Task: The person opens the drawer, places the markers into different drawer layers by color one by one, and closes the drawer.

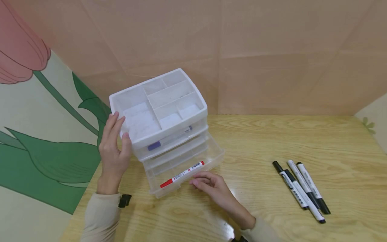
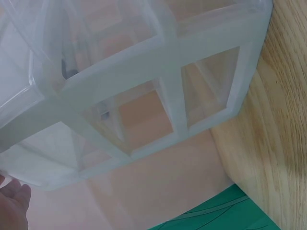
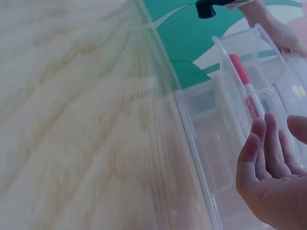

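Red marker [image 1: 182, 174] in pulled-out drawer [image 1: 217, 155], lower-centre frame.
Long axis rises rightward; right hand [image 1: 215, 188], nearer, lies just below, fingers relaxed, empty. Left hand [image 1: 114, 151], fingers extended, touches drawer organizer [image 1: 172, 127] at left.

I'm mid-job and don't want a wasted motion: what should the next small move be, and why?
I'd probably have the right hand push the open drawer shut: the red marker already lies inside, that hand is at the drawer's front, and the left hand rests against the box, likely able to steady it.
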The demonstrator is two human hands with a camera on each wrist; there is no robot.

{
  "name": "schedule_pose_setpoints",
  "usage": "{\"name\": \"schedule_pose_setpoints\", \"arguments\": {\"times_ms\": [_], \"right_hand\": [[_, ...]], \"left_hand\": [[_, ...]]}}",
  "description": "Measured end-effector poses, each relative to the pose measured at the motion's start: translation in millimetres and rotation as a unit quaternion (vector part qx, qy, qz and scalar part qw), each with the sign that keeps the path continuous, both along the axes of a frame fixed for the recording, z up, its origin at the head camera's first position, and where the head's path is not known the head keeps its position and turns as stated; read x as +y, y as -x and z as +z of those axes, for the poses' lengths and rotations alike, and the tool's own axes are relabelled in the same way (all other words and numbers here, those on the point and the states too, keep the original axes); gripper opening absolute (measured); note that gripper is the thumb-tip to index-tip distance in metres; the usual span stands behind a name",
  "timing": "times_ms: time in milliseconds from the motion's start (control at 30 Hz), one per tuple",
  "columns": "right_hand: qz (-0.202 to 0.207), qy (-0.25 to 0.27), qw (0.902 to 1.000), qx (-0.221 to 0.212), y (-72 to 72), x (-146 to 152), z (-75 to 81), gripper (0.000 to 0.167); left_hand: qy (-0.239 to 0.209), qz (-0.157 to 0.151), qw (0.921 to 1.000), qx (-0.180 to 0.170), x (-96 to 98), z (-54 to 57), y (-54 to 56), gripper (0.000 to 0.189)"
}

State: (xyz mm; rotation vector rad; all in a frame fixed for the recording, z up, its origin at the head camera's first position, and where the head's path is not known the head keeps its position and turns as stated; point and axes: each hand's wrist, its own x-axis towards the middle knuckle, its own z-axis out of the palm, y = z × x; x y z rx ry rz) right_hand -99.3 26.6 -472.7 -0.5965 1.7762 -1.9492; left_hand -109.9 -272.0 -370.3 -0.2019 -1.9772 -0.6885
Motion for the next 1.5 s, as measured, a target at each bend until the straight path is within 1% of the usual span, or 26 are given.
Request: {"name": "schedule_pose_setpoints", "arguments": {"times_ms": [233,400,600,733,933,1133,1267,1500], "right_hand": [[-0.017,0.017,0.9986,-0.048,-0.6,-8,0.7,0.036],[-0.04,0.022,0.9945,-0.094,-2.2,-14,3.2,0.037],[-0.056,0.032,0.9908,-0.119,-3.5,-20,3.6,0.037],[-0.075,0.035,0.9895,-0.118,-3.8,-25,1.1,0.033],[-0.11,0.046,0.9892,-0.085,-6.4,-35,-1.4,0.026],[-0.149,0.048,0.985,-0.072,-5.6,-45,-4.4,0.018],[-0.16,0.051,0.9837,-0.063,-3.0,-51,-6.3,0.017],[-0.165,0.063,0.982,-0.065,2.6,-59,-4.6,0.017]], "left_hand": [[0.003,0.003,1.0,0.0,-0.3,-0.7,0.3,0.041],[0.003,0.004,1.0,0.003,-0.8,-1.0,0.7,0.041],[0.002,0.003,1.0,0.008,-1.1,-1.1,1.4,0.04],[0.001,0.003,0.9999,0.009,-1.4,-1.5,1.6,0.04],[0.002,0.001,1.0,0.009,-2.0,-2.1,2.3,0.041],[0.002,-0.001,0.9999,0.012,-2.2,-2.5,3.0,0.041],[0.001,0.0,0.9999,0.01,-2.3,-2.8,3.0,0.041],[0.001,0.003,1.0,0.009,-2.4,-2.8,3.1,0.041]]}}
